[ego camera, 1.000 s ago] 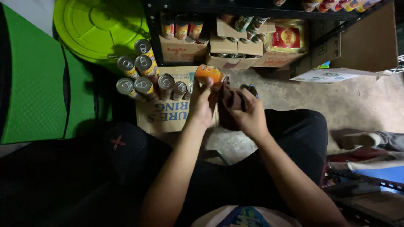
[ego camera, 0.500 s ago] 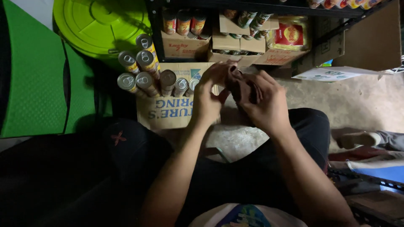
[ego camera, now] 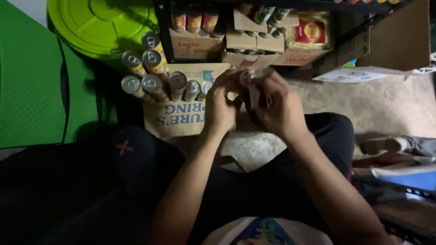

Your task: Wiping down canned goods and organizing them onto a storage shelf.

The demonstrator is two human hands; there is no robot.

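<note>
My left hand (ego camera: 222, 103) and my right hand (ego camera: 274, 102) are pressed together above the edge of a flattened cardboard box (ego camera: 181, 120). The fingers of both are closed around something between them. Only a dark cloth (ego camera: 251, 99) shows in the gap; the orange-topped can seen earlier is hidden by my fingers. Several tall cans with silver tops (ego camera: 154, 77) lie in a row on the box, just left of my left hand. My legs in dark trousers are folded under my arms.
A lime-green round lid (ego camera: 100, 25) leans at the back left beside a green mat (ego camera: 27, 77). A dark shelf holds cartons of cans and a red-and-yellow packet (ego camera: 313, 34). A sheet of paper (ego camera: 359, 75) and a shoe (ego camera: 386, 145) lie on the concrete floor to the right.
The orange-topped can was visible in my left hand; both hands have closed together over it with the dark cloth, and it no longer shows. The view has tilted slightly.
</note>
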